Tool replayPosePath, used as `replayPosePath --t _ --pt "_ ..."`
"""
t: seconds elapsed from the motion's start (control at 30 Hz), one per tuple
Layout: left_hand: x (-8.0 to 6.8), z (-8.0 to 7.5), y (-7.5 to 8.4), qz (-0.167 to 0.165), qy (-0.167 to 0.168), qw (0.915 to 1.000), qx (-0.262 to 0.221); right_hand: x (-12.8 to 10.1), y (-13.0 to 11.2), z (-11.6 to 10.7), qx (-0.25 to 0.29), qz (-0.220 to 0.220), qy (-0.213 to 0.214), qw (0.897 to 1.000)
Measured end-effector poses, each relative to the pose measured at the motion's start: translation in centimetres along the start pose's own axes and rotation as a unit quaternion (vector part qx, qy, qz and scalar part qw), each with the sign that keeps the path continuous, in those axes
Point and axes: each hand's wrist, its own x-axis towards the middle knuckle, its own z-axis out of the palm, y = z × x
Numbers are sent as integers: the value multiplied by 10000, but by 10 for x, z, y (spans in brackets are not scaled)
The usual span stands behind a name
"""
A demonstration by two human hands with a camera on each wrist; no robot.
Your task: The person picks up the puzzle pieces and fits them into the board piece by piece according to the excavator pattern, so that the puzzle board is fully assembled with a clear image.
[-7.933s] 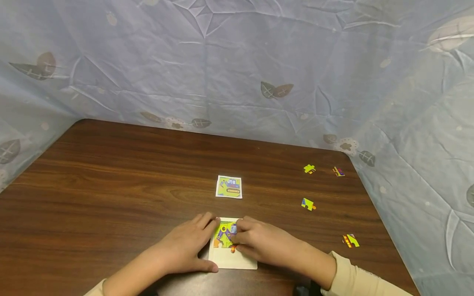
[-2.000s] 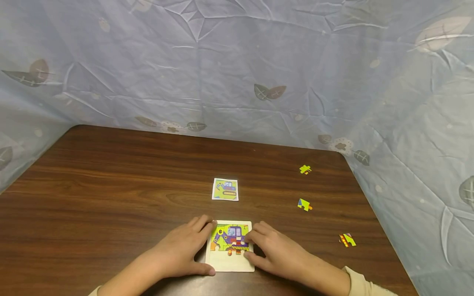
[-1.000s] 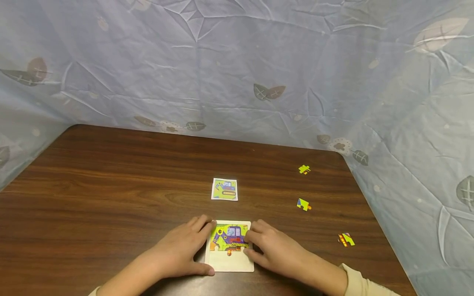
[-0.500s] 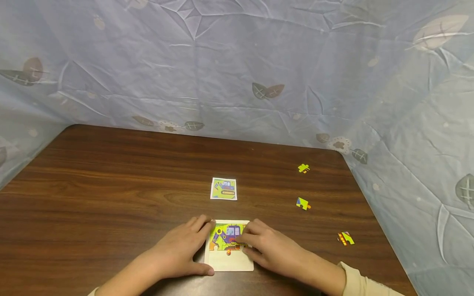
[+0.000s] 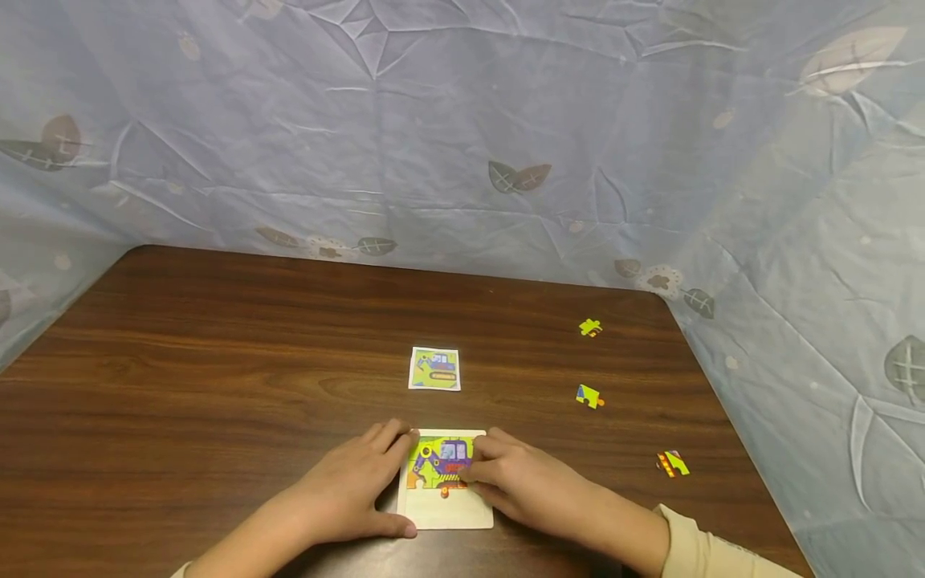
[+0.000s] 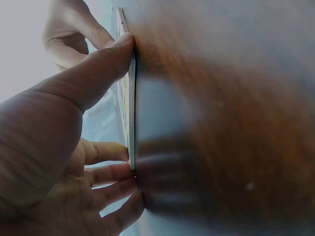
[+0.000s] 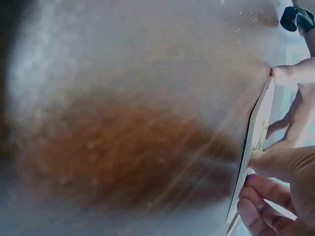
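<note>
On the counter (image 5: 253, 361), the tray (image 5: 448, 514) is touched at its left edge by the left hand (image 5: 343, 494), fingers spread, and at its right by the right hand (image 5: 531, 482), fingers bent, any grip hidden.

I'm seeing a cream right sleeve (image 5: 697, 547) ending in a loose, creased cuff (image 5: 672, 526). A dark band (image 7: 297, 18) is circling the left wrist (image 7: 310, 43).

Right hand (image 5: 531, 484) hides part of puzzle board (image 5: 442, 515) in head view — tabletop (image 6: 221, 123) is blurred in both wrist views. Left sleeve (image 5: 182, 572) cut off at bottom — details on picture card (image 5: 434, 369) too small.
</note>
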Motion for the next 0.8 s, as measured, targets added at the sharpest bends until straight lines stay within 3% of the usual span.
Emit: replayPosePath --t 0.2,0.47,0.8 --pt "0 0 0 -8 8 10000 -69 -2 2 0 -583 -401 7 9975" --pt "-1 1 -1 -30 -29 9998 -170 -1 5 1 -212 -357 25 9991" --pt "0 2 -2 -29 59 10000 -63 2 6 1 183 33 -175 9997"
